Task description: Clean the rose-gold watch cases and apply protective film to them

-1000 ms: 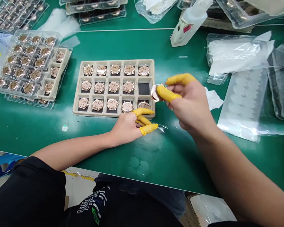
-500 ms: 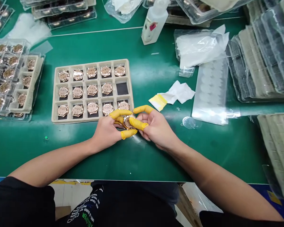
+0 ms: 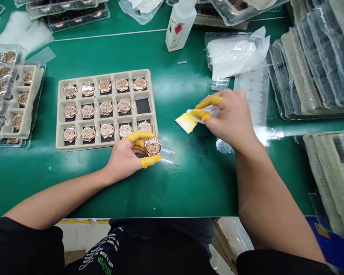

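Left hand [image 3: 125, 154]: grip closed on a rose-gold watch case [image 3: 153, 146], held just off the beige tray [image 3: 59, 114] at its 5 o'clock corner, low over the green surface [image 3: 189, 183]. Right hand [image 3: 232, 118], out at 3 o'clock: grip pinching a white-and-yellow wipe [image 3: 187, 122].

Bench [image 3: 189, 187] covered in a green mat, slightly glossy, with a soft sheen across the middle. A thin white line [image 3: 103, 35] runs along the far side. Light is even and from above; shadows are short and faint.

Far edge: white bottle [image 3: 179, 26], clear bags [image 3: 235, 51], lidded clear trays [image 3: 74, 11].

Right side: tray stacks [image 3: 312, 65] leaning in overlapping rows, with more stacks [image 3: 332, 172] nearer.

Below the near edge: a cardboard box [image 3: 232, 240] and a blue strip [image 3: 332, 248]. The floor is too hidden to tell.
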### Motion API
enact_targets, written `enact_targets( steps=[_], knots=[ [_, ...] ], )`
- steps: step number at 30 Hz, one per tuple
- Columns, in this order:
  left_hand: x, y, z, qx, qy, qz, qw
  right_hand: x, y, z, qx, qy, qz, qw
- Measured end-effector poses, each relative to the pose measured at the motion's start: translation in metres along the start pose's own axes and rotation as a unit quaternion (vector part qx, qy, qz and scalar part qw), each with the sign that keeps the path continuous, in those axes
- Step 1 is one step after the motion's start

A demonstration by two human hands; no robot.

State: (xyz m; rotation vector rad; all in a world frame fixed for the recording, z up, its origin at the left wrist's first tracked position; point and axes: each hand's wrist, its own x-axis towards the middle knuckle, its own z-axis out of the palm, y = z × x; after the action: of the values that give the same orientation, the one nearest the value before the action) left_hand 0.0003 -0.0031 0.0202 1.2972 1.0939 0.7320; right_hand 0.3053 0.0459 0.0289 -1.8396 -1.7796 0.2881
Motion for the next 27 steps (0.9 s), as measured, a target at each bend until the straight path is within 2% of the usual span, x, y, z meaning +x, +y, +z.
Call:
enact_targets(
  steps=[3,5,8,10,14,17,21,24,27],
  knots=[
    [0.001,-0.001,0.000,0.004,0.003,-0.002,1.000,-0.011,-0.023,-0.009,0.051,0.097,0.000,0.994],
    [0.001,-0.001,0.001,0.002,0.002,-0.001,1.000,-0.024,-0.044,-0.009,0.103,0.122,-0.077,0.984],
    [0.000,-0.002,0.002,-0.014,0.000,0.003,1.000,-0.046,-0.070,0.005,0.134,0.060,-0.269,0.952],
    [0.000,-0.002,0.002,-0.022,0.000,0.010,1.000,-0.055,-0.079,0.015,0.136,0.003,-0.340,0.931],
    [0.000,-0.003,0.002,-0.019,0.003,0.020,1.000,-0.060,-0.081,0.025,0.132,-0.041,-0.348,0.927],
    [0.001,-0.003,0.001,-0.010,-0.010,0.022,1.000,-0.061,-0.081,0.029,0.120,-0.027,-0.333,0.935],
    [0.000,-0.004,0.002,-0.009,0.002,0.024,1.000,-0.061,-0.081,0.034,0.068,0.035,-0.314,0.946],
    [0.000,-0.005,0.003,-0.014,0.012,0.020,1.000,-0.059,-0.080,0.036,0.076,0.023,-0.343,0.936],
    [0.000,-0.006,0.002,-0.021,-0.010,0.016,1.000,-0.057,-0.081,0.037,0.096,0.007,-0.369,0.924]
  ],
)
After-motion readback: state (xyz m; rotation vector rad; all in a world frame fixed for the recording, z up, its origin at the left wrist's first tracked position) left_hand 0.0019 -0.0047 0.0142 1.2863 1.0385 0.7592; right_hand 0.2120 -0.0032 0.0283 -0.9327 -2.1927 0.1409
